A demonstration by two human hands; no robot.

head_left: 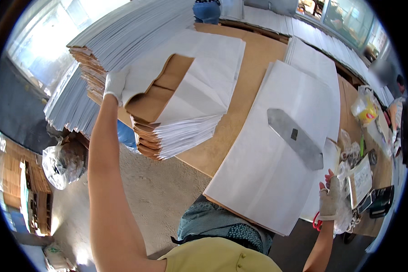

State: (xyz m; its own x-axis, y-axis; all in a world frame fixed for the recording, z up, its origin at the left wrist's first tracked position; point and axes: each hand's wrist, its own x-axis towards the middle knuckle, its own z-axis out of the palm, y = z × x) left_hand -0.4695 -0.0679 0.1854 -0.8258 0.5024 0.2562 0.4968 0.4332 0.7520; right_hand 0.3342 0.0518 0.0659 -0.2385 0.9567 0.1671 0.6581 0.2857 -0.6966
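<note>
Head camera, and from where I'm standing I see a person in a yellow top (220, 256) at a brown table board (196, 161), between two lots of white paper. The left hand (115, 86), in a white glove, is at 10 o'clock, against the outer edge of a white flap (145, 72) whose brown lining (156, 95) lies bared at 11 o'clock. Its fingers blend into the pale paper, so I can't tell how far they're bent or whether they pinch it. That flap tops a fanned pile (192, 133), just left of centre, its brown-and-white layered edges facing 7 o'clock. Over at 4 o'clock the right hand (329, 199), in a glove with bare fingertips, has its fingers loosely bent and a little apart, with nothing I can make out in them; a red loop (318, 221) shows beside the wrist. Toward 3 o'clock a grey metal plate (295, 138), pointed at its upper end, lies on flat white sheets (258, 167). A tall paper stack (136, 34) rises at 11 o'clock, and a plastic bag (365, 106) sits between 2 and 3.
</note>
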